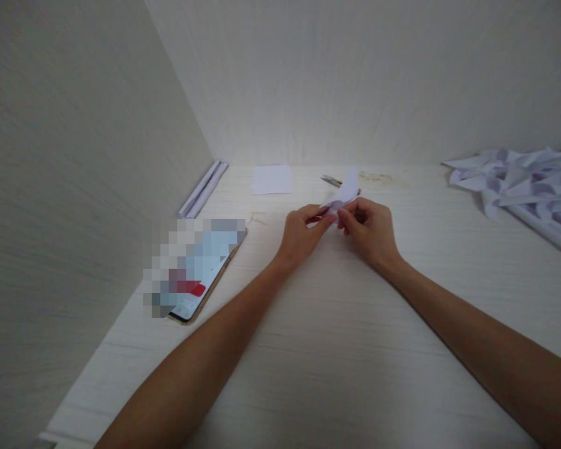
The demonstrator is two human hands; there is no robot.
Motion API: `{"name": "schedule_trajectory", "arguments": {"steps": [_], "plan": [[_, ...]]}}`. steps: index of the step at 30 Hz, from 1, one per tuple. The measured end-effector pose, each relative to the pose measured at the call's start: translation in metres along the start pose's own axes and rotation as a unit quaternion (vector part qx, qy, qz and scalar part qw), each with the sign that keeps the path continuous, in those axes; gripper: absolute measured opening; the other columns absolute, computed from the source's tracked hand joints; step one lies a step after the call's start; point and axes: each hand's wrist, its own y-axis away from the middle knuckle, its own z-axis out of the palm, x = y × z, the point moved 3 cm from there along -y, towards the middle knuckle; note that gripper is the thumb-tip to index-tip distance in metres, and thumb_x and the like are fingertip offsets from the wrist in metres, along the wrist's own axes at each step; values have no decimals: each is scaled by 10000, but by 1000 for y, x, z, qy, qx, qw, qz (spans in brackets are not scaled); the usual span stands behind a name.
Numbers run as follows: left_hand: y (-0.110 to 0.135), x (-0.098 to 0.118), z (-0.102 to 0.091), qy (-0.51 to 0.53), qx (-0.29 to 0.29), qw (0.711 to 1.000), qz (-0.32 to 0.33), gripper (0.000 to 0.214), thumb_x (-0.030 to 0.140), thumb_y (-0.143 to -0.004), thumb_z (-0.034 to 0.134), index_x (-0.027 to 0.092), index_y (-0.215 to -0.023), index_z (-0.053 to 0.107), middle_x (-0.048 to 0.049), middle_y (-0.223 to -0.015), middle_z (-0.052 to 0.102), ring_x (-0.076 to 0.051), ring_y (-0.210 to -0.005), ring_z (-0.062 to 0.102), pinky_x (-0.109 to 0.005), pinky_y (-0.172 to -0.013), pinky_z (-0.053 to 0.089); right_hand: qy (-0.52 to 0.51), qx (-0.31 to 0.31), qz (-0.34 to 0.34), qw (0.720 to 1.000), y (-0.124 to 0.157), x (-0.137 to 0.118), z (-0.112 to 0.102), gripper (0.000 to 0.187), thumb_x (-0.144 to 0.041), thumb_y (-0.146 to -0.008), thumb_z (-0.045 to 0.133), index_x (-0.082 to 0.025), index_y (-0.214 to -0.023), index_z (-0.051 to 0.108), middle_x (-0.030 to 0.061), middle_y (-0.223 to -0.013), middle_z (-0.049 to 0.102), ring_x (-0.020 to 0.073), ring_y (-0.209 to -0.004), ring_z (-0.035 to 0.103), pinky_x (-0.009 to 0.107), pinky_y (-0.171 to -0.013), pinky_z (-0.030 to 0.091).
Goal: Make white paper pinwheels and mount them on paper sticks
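Observation:
Between my two hands a folded white paper piece (348, 186) stands tilted above the table, its pointed end up and to the right. My left hand (305, 229) is closed on its left lower edge, thumb in front and fingers behind. My right hand (368, 226) pinches at its lower right side with thumb and fingertips, and the exact fold there is too small to make out. Just behind the paper lies a pair of scissors (331, 181), its blades pointing left and the rest partly hidden by the paper.
White paper sheets (272, 179) lie near the back wall. Two rolled paper tubes (203, 189) rest by the left wall. A phone (210, 280), partly blurred out, lies left of my left arm. Many folded paper pieces (518, 181) are heaped at the right. Small scraps (258, 217) lie nearby.

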Motion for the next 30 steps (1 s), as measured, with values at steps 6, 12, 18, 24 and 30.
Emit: {"name": "schedule_trajectory", "arguments": {"steps": [6, 12, 18, 24, 30], "plan": [[0, 1, 0, -10, -9, 999, 40, 138, 216, -709, 597, 152, -792, 687, -52, -864, 675, -120, -798, 601, -254, -730, 477, -17, 0, 5, 1000, 0, -1, 0, 201, -278, -729, 567, -174, -569, 503, -25, -480, 527, 75, -406, 442, 214, -419, 338], [2, 6, 0, -75, 23, 993, 91, 131, 207, -701, 619, 181, -806, 693, -70, -961, 673, -140, -862, 608, -287, -771, 486, -52, -12, 4, 999, 0, 3, 2, 157, -244, -724, 556, -177, -589, 511, -26, -496, 534, 72, -412, 449, 210, -418, 348], [6, 10, 1, -103, 45, 984, 142, 182, 168, -705, 613, 190, -872, 683, -59, -955, 686, -140, -877, 621, -306, -821, 485, -116, -14, 16, 993, -1, 0, 2, 127, -193, -687, 565, -177, -576, 505, -40, -471, 519, 58, -386, 425, 192, -384, 323], [12, 12, 1, -146, 75, 961, 224, 230, 187, -739, 582, 159, -955, 657, -94, -1002, 672, -151, -915, 622, -308, -827, 495, -165, -5, 19, 986, -2, 1, 3, 170, -289, -672, 609, -189, -570, 518, -57, -425, 470, 60, -365, 402, 193, -354, 300], [14, 12, 2, -191, 89, 931, 297, 217, 194, -757, 571, 188, -958, 652, -95, -1021, 665, -155, -940, 617, -314, -813, 499, -200, -2, 25, 980, -3, 1, 3, 231, -357, -635, 648, -199, -545, 506, -55, -443, 462, 63, -379, 399, 200, -365, 305]]}}
